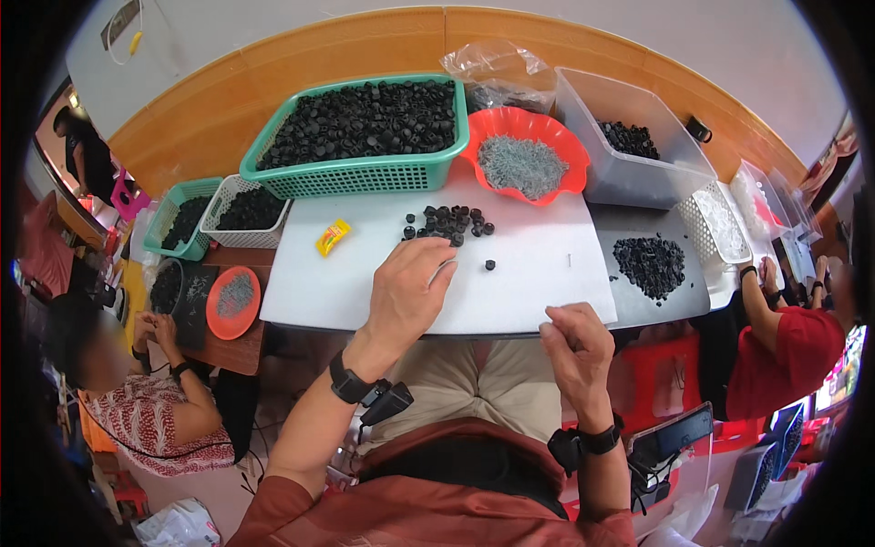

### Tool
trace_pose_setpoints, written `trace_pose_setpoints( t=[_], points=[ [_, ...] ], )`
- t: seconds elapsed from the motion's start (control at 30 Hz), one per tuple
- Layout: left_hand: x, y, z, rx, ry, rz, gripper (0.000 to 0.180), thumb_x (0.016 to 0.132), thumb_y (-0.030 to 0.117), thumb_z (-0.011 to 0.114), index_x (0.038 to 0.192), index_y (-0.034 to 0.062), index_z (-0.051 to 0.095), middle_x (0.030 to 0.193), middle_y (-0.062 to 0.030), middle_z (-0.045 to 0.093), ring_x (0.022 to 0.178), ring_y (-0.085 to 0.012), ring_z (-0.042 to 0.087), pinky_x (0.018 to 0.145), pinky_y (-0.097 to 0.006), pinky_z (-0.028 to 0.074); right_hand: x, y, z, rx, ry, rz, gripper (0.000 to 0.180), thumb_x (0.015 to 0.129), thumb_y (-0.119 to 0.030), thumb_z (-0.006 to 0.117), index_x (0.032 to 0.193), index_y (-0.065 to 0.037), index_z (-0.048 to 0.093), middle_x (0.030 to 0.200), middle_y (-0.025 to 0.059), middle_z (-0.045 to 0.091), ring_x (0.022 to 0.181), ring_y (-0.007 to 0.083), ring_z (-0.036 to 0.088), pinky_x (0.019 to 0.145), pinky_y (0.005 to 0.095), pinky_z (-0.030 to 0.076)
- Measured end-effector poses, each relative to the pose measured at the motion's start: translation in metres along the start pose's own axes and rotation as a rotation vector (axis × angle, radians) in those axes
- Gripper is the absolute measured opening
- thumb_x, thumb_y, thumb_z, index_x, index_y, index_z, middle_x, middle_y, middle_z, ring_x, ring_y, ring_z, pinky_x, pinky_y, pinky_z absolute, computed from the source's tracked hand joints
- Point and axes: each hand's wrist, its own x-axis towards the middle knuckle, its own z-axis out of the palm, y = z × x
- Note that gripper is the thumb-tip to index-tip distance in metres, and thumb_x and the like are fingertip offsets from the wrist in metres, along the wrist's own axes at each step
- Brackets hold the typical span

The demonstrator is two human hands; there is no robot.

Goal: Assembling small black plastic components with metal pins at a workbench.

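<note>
My left hand (407,287) reaches over the white mat (342,296) at the near edge of a loose pile of small black caps (447,219). Its fingers are stretched forward and the thumb stands apart; the fingertips are at the nearest caps, with no cap plainly gripped. One single black cap (490,265) lies to the right of that hand. My right hand (580,351) is at the mat's front right edge, fingers curled in and thumb against them; what they hold, if anything, is hidden. Beyond it a thin metal pin (570,261) lies on the mat.
Behind the mat stand a green basket (365,179) of black parts, a red scalloped bowl (577,173) of metal pins and a clear bin (629,187). More black parts (649,264) lie on the right. A yellow packet (334,237) sits left. People work on both sides.
</note>
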Motion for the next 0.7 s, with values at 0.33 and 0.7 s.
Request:
trace_pose_setpoints(
  t=[0.33,0.7],
  points=[
    [-0.022,0.011,0.014,-0.121,-0.016,0.008,0.018,0.084,0.003,0.076,0.101,0.0012,0.074,0.105,-0.013,0.074,0.094,-0.0314,0.071,0.083,-0.038,0.057,0.054,-0.001,0.037,-0.444,-0.203,-0.169,0.025,0.092,-0.009,0.068,0.116,-0.006,0.068,0.108,0.012,0.064,0.075,0.0367,0.068,0.068,0.0468,0.054],
    [-0.022,0.016,0.011,-0.371,-0.065,-0.173,0.019,0.088,0.002,0.075,0.106,-0.0004,0.074,0.104,-0.0122,0.075,0.092,-0.0208,0.072,0.082,-0.031,0.059,0.071,0.008,0.057,-0.753,-0.416,-0.069,0.018,0.095,-0.012,0.063,0.112,-0.006,0.065,0.102,0.0142,0.063,0.075,0.0387,0.068,0.066,0.0478,0.054]
  ],
)
